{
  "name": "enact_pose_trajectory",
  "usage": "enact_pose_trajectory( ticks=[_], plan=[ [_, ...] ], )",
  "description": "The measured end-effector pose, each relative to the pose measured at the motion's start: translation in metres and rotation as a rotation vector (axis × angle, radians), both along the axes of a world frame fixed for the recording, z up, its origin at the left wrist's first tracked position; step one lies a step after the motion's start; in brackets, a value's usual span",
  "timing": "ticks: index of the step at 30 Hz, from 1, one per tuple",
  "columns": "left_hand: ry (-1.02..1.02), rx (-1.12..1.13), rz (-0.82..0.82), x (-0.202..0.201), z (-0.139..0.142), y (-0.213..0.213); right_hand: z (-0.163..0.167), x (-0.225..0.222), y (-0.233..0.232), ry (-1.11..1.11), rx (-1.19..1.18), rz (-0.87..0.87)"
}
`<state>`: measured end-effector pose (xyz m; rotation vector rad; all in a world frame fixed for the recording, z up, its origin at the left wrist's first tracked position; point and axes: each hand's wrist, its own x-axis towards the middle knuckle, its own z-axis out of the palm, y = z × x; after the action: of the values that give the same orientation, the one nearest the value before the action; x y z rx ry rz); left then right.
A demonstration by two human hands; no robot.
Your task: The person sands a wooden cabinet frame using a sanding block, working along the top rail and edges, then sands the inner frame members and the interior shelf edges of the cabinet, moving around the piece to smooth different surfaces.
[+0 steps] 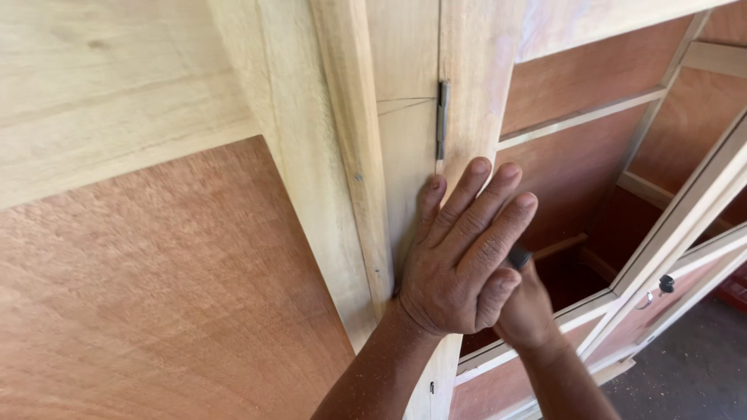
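Observation:
My left hand [459, 249] lies flat, fingers spread upward, on the pale wooden edge of a cabinet door [405, 155], just below a small metal hinge [442, 118]. My right hand [529, 311] is mostly hidden behind the left one, at the opening of the cabinet. It is closed around a small dark object [520, 257]; only its tip shows, so I cannot tell what it is.
A reddish plywood panel [156, 295] fills the left side, framed by pale timber. To the right, the open cabinet interior [576, 171] shows reddish back panels and pale rails. A lower door with a dark lock knob [667, 284] stands at the right, above grey floor [700, 373].

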<state>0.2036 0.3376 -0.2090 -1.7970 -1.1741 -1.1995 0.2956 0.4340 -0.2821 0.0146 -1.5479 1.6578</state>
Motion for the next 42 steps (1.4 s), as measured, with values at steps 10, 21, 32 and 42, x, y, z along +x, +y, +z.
enact_pose_trajectory(
  ticks=[10, 21, 32, 42],
  plan=[
    [0.024, -0.092, 0.0, 0.005, -0.03, 0.006, -0.114, 0.003, -0.025, -0.569, -0.241, -0.113],
    [0.113, -0.134, 0.052, 0.002, -0.046, 0.011, -0.119, 0.0, 0.011, -0.21, -0.284, 0.032],
    [0.113, -0.153, 0.024, 0.001, -0.05, 0.008, -0.153, -0.008, 0.044, -0.435, -0.167, 0.111],
    [0.109, -0.145, -0.009, -0.001, -0.057, 0.01, -0.19, -0.011, -0.014, -0.517, -0.423, -0.01]
  ],
)
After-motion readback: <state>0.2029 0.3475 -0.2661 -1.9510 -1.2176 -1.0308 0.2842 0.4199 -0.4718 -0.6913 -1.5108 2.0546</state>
